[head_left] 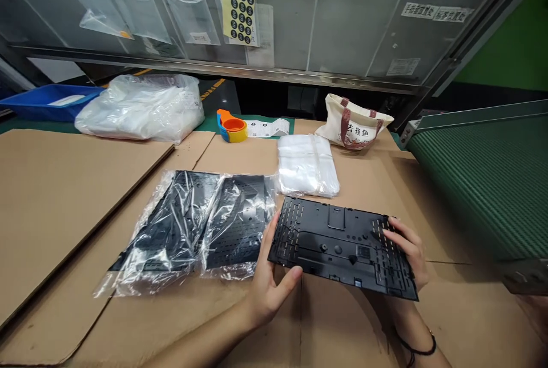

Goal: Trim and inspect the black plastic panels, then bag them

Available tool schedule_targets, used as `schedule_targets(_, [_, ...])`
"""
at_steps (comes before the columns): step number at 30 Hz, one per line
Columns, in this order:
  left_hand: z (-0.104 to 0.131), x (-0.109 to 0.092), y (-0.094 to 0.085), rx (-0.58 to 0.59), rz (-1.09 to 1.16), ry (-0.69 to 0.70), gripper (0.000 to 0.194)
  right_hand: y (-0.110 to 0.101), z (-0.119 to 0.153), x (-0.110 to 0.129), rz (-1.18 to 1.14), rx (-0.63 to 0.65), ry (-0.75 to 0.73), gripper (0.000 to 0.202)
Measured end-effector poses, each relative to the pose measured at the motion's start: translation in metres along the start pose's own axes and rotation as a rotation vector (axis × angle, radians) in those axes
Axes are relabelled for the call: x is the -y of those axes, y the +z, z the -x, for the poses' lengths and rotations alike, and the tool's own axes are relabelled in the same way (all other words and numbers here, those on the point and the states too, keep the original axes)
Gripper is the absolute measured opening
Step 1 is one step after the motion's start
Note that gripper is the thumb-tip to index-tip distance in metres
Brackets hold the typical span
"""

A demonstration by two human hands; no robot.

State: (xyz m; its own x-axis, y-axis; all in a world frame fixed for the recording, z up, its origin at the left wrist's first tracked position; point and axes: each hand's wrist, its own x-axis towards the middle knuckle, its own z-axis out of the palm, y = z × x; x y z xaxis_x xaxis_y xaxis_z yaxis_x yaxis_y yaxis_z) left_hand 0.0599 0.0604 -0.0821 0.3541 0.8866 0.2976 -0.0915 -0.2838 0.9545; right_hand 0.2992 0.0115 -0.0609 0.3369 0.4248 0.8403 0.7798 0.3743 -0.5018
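A black perforated panel is held above the cardboard-covered table, tilted toward the camera. My left hand grips its left edge, with the thumb at the lower left corner. At the panel's right end, my right hand holds the edge, fingers lying over the slotted face. To the left, two similar black panels in clear plastic bags lie side by side, one farther left and one nearer my left hand. Behind the held panel rests a stack of clear plastic bags.
Cardboard sheets cover the left side. Farther back are a blue tray, a large plastic bundle, an orange-and-blue tape holder and a cloth bag. A green conveyor belt runs along the right.
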Motion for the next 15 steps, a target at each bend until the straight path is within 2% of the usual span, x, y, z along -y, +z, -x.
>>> schedule_targets(6, [0.0, -0.001, 0.0, 0.0, -0.057, 0.05, 0.073, 0.01, 0.015, -0.016, -0.24, -0.205, 0.098, 0.053])
schedule_targets(9, [-0.001, -0.005, 0.002, -0.004, -0.073, 0.068, 0.072, 0.011, 0.013, -0.014, -0.282, -0.18, 0.088, 0.054])
schedule_targets(15, [0.003, -0.003, 0.002, -0.049, -0.081, 0.046, 0.076, 0.008, 0.006, -0.006, -0.271, -0.101, 0.038, 0.042])
